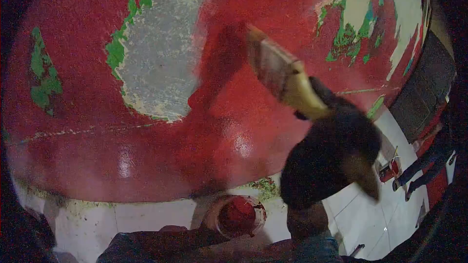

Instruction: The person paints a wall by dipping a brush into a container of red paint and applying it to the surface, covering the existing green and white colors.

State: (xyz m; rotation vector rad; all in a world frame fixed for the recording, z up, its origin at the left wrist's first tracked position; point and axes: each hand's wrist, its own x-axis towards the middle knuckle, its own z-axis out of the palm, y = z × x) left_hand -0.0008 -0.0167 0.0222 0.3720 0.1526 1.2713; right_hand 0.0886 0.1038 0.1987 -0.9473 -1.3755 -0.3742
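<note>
My right hand (336,151), in a dark glove, is closed around the yellow handle of a wide paintbrush (302,92). The brush points up and to the left, its bristle end smeared by motion in front of the red wall (239,83). Whether the bristles touch the surface I cannot tell. Low in the middle of the view is a round tub of red paint (238,214) with red smears along its rim. I cannot make out my left hand.
Grey bare patch (161,58) with green flaking edges marks the wall, with further peeling (348,34) at upper right. White tiles (370,219) run along its foot. Another person's legs (424,170) show at far right, near a small red-stained container (394,166).
</note>
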